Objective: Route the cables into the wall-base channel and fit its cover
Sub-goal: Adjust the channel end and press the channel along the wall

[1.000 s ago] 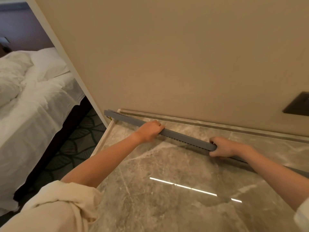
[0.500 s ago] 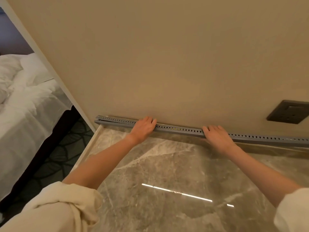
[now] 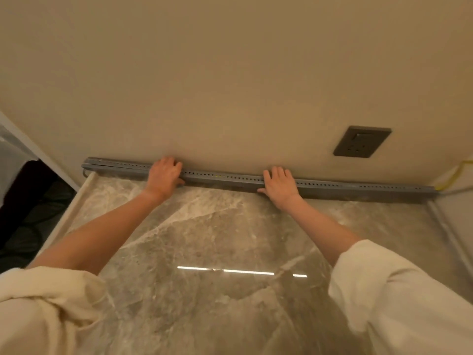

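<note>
A long grey perforated channel (image 3: 225,178) lies along the foot of the beige wall, spanning from the left corner to the far right. My left hand (image 3: 163,177) rests on it left of centre, fingers laid over its top and thumb at its front face. On the channel right of centre my right hand (image 3: 279,185) presses down with straight fingers. A yellow cable (image 3: 454,175) runs down the wall at the far right toward the channel's end. A thin cable end (image 3: 85,172) shows under the channel's left tip. No separate cover is distinguishable.
A dark wall socket (image 3: 361,142) sits above the channel on the right. The glossy marble floor (image 3: 217,239) has a raised pale edge strip (image 3: 76,201) at left, with dark carpet (image 3: 28,208) and a bed's white sheet (image 3: 10,160) beyond. A side wall (image 3: 458,216) closes the right.
The channel went from tilted off the floor in both gripping hands to lying flat against the wall base. Both hands now lie on top of it. The view shifted right.
</note>
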Available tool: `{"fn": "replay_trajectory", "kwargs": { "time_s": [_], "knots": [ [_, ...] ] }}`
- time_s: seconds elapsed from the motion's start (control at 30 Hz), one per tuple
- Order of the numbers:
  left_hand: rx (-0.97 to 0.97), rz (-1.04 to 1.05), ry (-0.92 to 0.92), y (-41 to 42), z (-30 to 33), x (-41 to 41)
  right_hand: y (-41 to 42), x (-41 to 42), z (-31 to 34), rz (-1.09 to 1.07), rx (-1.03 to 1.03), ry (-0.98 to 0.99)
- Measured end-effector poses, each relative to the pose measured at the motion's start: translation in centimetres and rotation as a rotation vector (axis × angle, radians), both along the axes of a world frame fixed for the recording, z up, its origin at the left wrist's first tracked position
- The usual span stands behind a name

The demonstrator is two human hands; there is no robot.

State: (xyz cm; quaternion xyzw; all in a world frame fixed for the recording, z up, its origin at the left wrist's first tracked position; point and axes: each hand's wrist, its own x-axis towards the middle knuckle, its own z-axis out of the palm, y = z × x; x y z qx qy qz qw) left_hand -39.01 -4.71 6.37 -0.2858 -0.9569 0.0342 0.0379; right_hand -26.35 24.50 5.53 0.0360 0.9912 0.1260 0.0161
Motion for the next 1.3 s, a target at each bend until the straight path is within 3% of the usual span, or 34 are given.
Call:
{"fn": "replay_trajectory", "kwargs": {
  "time_s": [0.3, 0.53, 0.73, 0.87, 0.97, 1.13, 1.3],
  "knots": [
    [0.090, -0.215, -0.042, 7.6, 0.8, 4.1, 5.0, 4.2, 0.6, -0.115, 0.045, 0.018],
    [-0.011, -0.330, -0.072, 12.1, -0.1, 6.1, 9.4, 8.6, 0.2, -0.119, 0.120, -0.025],
    [-0.005, -0.304, -0.127, 12.6, -0.5, 6.9, 12.2, 11.2, 0.3, -0.184, 0.075, 0.010],
    [-0.046, -0.311, -0.142, 14.6, 0.0, 8.0, 14.8, 15.0, 0.3, -0.359, 0.018, 0.121],
    [-0.051, -0.373, -0.130, 17.8, 0.1, 9.7, 17.6, 19.2, -0.4, -0.600, -0.152, 0.324],
    [0.037, -0.475, -0.199, 24.4, -1.3, 13.7, 22.7, 24.1, -2.1, -1.218, -0.604, 0.628],
    [0.133, -0.514, -0.312, 29.4, -2.7, 17.1, 27.5, 24.7, -2.2, -1.231, -0.880, 0.628]
  ]
}}
